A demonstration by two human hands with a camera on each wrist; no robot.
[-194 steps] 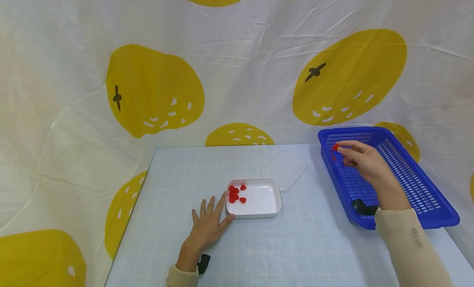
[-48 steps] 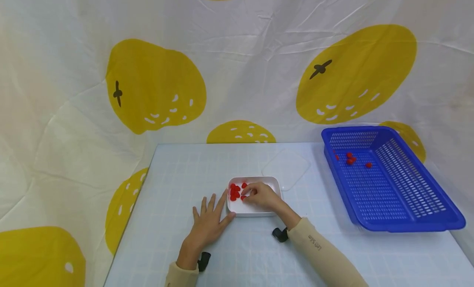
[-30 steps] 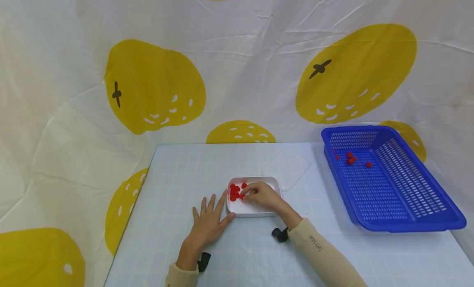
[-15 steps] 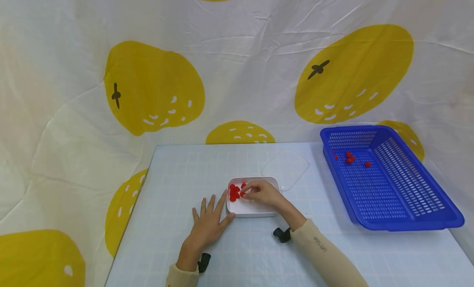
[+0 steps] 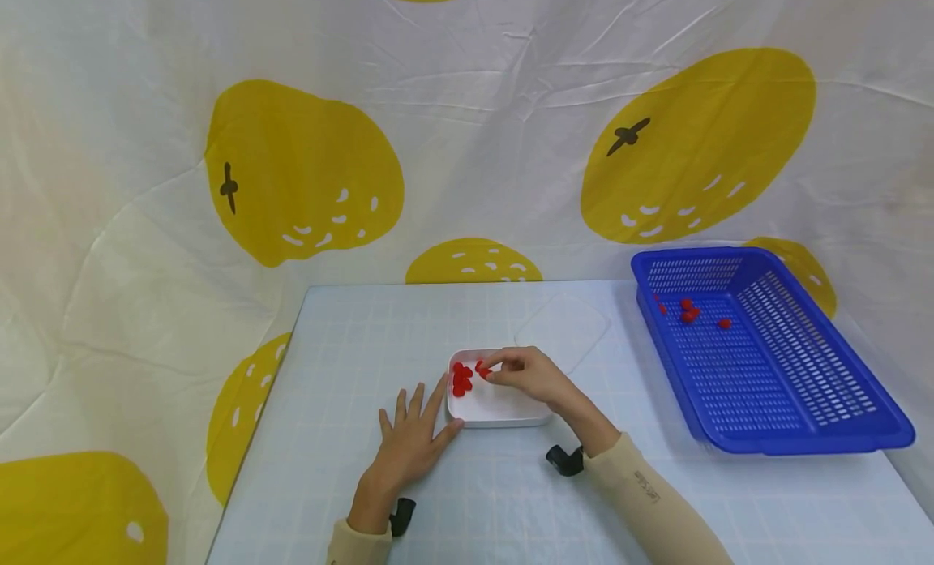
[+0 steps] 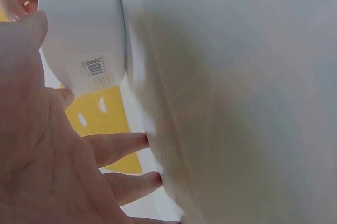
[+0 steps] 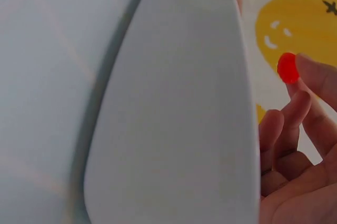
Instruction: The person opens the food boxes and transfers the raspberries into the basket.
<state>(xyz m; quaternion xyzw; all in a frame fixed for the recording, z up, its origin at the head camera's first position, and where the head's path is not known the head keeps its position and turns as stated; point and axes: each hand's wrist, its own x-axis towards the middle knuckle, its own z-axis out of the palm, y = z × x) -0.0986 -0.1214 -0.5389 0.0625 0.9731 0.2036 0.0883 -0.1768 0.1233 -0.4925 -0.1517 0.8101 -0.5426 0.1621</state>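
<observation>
My right hand is over the shallow white tray, pinching a small red rounded piece between thumb and fingertip. In the right wrist view that piece shows above the rim, with the other fingers curled in. Several more red pieces lie clustered at the tray's left end, and one sits apart near the held piece. My left hand is spread on the table left of the tray. Its index finger and thumb touch the tray's side, which bears a barcode label in the left wrist view.
A blue perforated basket stands at the right, with several red pieces near its far left corner. Behind the tray lies a flat, clear, lid-like sheet, partly hidden by my right hand. A fruit-print cloth hangs behind the table.
My right hand was over the blue basket with a red piece, then came to the tray. It has just lifted another piece there and shifted slightly right. The left hand stays put.
</observation>
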